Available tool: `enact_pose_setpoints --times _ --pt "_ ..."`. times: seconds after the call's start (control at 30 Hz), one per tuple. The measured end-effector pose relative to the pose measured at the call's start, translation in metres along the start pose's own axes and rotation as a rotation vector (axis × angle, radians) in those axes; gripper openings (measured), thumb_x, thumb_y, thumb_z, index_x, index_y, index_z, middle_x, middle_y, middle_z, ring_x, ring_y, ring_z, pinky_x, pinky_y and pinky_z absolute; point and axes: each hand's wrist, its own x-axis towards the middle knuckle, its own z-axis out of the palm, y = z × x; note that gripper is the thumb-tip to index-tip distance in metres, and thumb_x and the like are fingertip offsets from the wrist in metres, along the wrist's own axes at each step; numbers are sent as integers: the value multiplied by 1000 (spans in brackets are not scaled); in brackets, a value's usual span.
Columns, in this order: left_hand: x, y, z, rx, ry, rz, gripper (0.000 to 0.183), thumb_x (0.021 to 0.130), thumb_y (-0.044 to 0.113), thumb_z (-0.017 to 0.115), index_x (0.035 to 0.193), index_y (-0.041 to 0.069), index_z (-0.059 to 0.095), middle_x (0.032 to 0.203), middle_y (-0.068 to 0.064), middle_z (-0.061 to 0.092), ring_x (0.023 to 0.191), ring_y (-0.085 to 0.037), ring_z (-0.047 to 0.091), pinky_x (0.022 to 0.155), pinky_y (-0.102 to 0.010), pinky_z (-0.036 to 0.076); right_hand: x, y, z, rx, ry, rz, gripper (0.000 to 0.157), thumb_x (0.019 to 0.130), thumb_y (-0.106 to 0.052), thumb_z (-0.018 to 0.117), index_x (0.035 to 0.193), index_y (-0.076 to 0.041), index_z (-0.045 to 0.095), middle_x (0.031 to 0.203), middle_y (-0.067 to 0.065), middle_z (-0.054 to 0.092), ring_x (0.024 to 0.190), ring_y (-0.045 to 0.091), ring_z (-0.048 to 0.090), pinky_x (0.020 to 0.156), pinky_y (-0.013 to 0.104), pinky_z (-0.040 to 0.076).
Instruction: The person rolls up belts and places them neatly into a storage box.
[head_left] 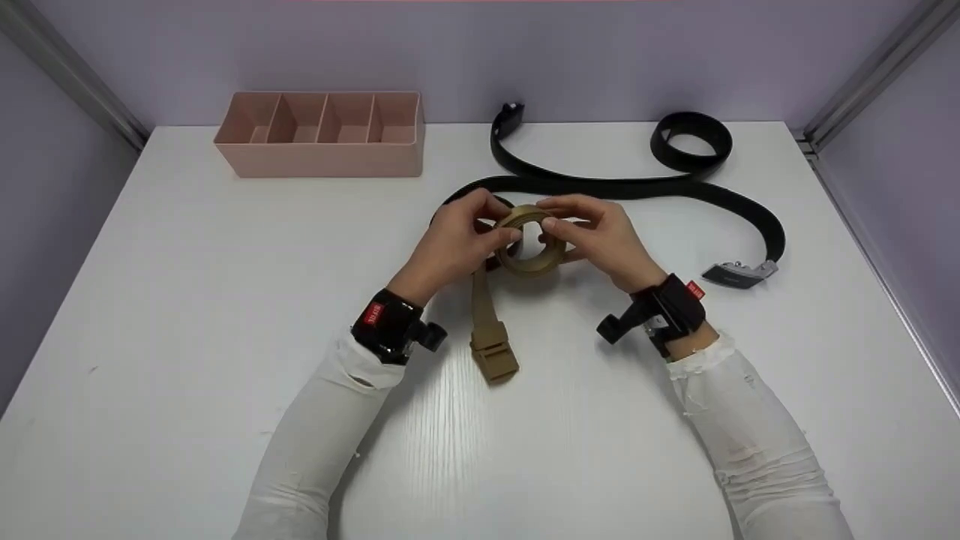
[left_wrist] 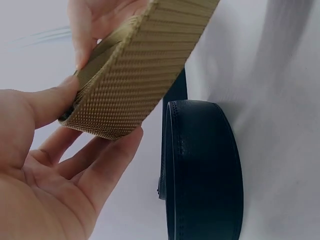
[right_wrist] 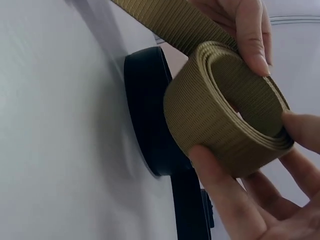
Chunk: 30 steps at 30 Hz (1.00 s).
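Observation:
A tan webbing belt (head_left: pixel 531 265), rolled into a layered ring, is held up between both hands over the middle of the table. My left hand (head_left: pixel 459 236) pinches the ring's left side between thumb and fingers. On the opposite side, my right hand (head_left: pixel 604 234) grips it, thumb at the upper rim and fingers against the outside, as the right wrist view shows on the rolled belt (right_wrist: pixel 200 110). A straight length hangs from the roll to a tan buckle (head_left: pixel 495 356) nearer the person. Just behind the roll stands a curled black belt (left_wrist: pixel 207 165), partly hidden by the hands in the head view.
Across the back lies a second black belt (head_left: pixel 592 186), with a coiled end (head_left: pixel 691 161) at the right. A silver-edged buckle (head_left: pixel 739 274) lies to the right, and a dark belt end (head_left: pixel 512 116) sits at the back. A pink four-slot box (head_left: pixel 330 161) stands back left.

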Motion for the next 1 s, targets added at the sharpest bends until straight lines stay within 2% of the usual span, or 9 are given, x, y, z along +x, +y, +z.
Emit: enact_pose_setpoints --times 0.17,0.3,0.53,0.83,1.0 --pt "0 0 1 53 -51 -11 22 97 20 78 114 10 69 120 -4 72 94 -17 72 75 -29 57 -1 -1 -2 -98 -90 2 36 98 -22 77 131 -9 72 122 15 71 94 28 74 68 34 63" --pt "0 -1 2 66 -69 -11 21 96 19 79 113 11 70 117 -3 73 95 -20 71 76 -29 56 -2 -1 -2 -117 -118 5 35 97 -22 78 129 -9 73 122 11 72 98 33 74 67 35 63" --pt "0 -1 1 31 -41 -21 24 96 21 78 115 12 68 119 -3 71 98 -17 72 77 -31 58 -2 -2 0 -60 -62 14 37 94 -19 80 128 -5 72 119 10 73 94 23 74 65 35 63" --pt "1 0 0 -19 3 -53 32 97 24 77 122 12 63 122 -1 67 105 -18 70 78 -31 60 0 0 2 35 43 5 36 96 -20 78 128 -5 71 120 13 69 90 22 71 65 40 63" --pt "1 1 0 -4 14 -46 35 97 26 77 125 12 61 122 -1 67 106 -16 69 82 -31 60 0 1 2 67 67 17 34 97 -18 76 128 -4 70 120 14 66 91 23 71 67 41 64"
